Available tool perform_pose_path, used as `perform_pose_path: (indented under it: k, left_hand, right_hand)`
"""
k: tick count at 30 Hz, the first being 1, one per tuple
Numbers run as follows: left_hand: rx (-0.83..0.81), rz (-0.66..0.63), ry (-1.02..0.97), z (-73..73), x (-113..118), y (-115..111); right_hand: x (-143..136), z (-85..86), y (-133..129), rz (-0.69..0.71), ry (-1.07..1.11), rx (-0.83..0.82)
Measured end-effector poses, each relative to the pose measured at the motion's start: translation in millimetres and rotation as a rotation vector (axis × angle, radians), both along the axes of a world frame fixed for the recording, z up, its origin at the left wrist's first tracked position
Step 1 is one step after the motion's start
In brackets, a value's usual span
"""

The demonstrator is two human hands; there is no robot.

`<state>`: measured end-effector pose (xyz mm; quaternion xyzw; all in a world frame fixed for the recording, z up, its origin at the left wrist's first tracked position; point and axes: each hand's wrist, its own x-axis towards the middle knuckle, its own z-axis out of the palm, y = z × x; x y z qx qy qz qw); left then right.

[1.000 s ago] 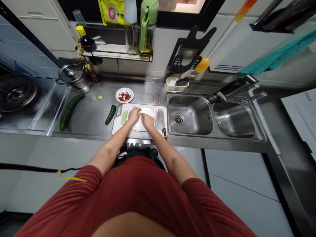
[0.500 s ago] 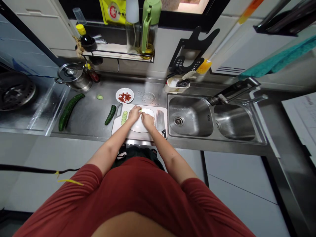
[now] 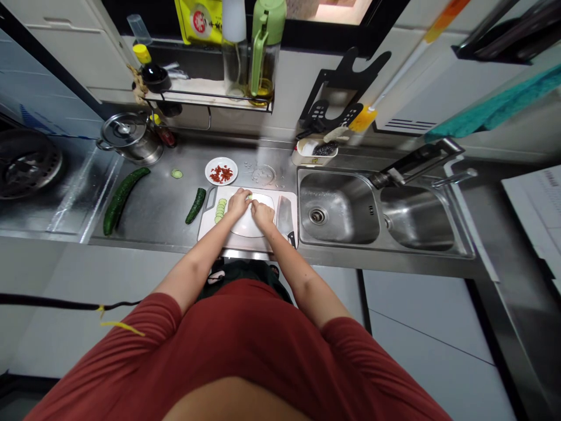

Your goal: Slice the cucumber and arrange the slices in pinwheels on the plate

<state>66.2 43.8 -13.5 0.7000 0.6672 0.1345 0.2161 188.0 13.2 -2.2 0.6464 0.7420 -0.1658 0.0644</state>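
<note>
My left hand (image 3: pixel 239 203) and my right hand (image 3: pixel 262 215) meet over the far part of a white plate (image 3: pixel 248 228). Between their fingertips shows a small pale-green cucumber slice (image 3: pixel 249 197); the fingers of both hands are closed on it, partly hiding it. The plate rests on a white cutting board (image 3: pixel 207 225). Left of the plate, a row of overlapping cucumber slices (image 3: pixel 220 209) lies on the board. A broad-bladed knife (image 3: pixel 285 215) lies along the board's right side, its black handle toward me.
Beside the board lies a cut cucumber (image 3: pixel 195 206), with a longer whole one (image 3: pixel 125 199) farther left. A dish of chopped red pieces (image 3: pixel 221 171) and a cucumber end (image 3: pixel 176 173) sit behind. A lidded pot (image 3: pixel 131 137) stands back left; a double sink (image 3: pixel 337 213) is at right.
Almost nothing differs. Both hands stay together over the plate with the cucumber slice; the whole view has shifted very slightly.
</note>
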Motion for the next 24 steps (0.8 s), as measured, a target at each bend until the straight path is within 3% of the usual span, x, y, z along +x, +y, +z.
perform_pose_path:
  k: [13,24]
  left_hand:
    - [0.026,-0.013,-0.026,-1.8,-2,0]
    - [0.017,0.054,0.022,1.7,0,-10]
  right_hand:
    - [3,-1.7,-1,-0.004,0.046,0.024]
    - [4,-3.3,-9,-0.016,0.025,0.028]
